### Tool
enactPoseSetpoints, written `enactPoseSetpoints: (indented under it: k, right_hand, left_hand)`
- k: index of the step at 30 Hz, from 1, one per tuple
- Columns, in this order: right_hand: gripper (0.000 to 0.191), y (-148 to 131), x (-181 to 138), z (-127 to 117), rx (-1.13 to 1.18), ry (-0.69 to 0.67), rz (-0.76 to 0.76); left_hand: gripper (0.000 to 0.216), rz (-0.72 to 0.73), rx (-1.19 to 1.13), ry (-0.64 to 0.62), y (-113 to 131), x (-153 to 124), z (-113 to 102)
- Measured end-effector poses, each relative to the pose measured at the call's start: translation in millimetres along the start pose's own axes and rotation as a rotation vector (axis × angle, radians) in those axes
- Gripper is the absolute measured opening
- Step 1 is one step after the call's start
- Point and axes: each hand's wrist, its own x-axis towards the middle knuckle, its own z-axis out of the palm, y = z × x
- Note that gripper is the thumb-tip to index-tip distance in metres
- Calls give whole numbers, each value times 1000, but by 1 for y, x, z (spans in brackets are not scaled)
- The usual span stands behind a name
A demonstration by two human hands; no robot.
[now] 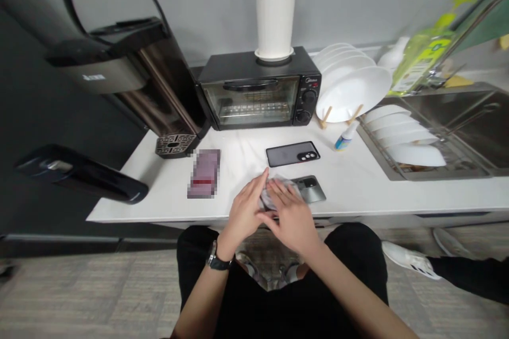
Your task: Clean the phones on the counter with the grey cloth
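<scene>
A crumpled, whitish cloth or tissue lies at the left end of a grey phone, close to the counter's front edge. My right hand presses down on it with the fingers stretched over it. Beside it, my left hand has straight fingers along the cloth's left side and holds nothing that I can see. The thumbs are near each other; the phone's left part is covered. Behind the hands lies a dark-edged phone case. A small white and blue bottle stands to the right.
A pixelated purple packet lies left. Behind are a water dispenser, a toaster oven and a plate rack. A dark flask-like object stands left; a sink with bowls is right. Another person's shoe shows below.
</scene>
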Motion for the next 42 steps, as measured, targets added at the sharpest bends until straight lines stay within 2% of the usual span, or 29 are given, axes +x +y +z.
enactPoseSetpoints:
  k: [2,5,10,12,14,16,19,22,24,26,29,31,33,35,38,40,42]
  right_hand:
    - [75,-16,-8,2,40,-53,-91]
    - [70,-10,-33,-9,3,-85,-134]
    - [66,46,-64,-39,-144,13,92]
    - [61,65,-58,-44,-154,63,182]
    - [57,72,-41,-40,-142,97,228]
    - [56,61,-19,-30,-121,98,216]
    - [62,19,1,-11,-50,29,84]
    - [61,-17,-7,-3,50,-55,-43]
    - [56,-19,-24,-9,78,-87,-81]
    - [57,-3,-43,-20,53,-80,-69]
    - [61,36,-63,-39,-51,1,53]
    - [59,56,-62,-45,-109,54,145]
    - [57,62,-49,-43,-133,93,202]
    - [54,50,-28,-33,-116,97,189]
    - [53,9,-5,-11,-19,16,48]
    - [53,-15,-5,-2,45,-41,-46]
    - [54,-23,-16,-2,53,-66,-93]
  left_hand:
    - [101,-10,25,10,-1,-1,0]
    - [102,-10,43,-3,-1,-2,0]
    - [115,-7,28,-25,-2,2,-5]
    - [116,-12,30,-34,-2,5,-5]
    - [117,-22,24,-32,-1,5,-4]
    - [117,-21,4,-24,-1,4,-2]
    - [109,4,-6,-10,-3,1,0]
    - [100,18,22,-15,-4,-1,1]
    - [101,15,35,-23,-4,-1,0]
    - [108,12,34,-24,-2,0,-1]
    - [118,10,30,-25,-1,2,-3]
    - [121,6,33,-27,-1,4,-3]
    - [120,2,29,-23,-2,5,-3]
    - [116,6,17,-15,-2,4,-2]
    - [104,40,5,-4,-2,1,0]
    - [98,48,18,3,-2,0,1]
    - [97,31,37,-5,-2,0,1]
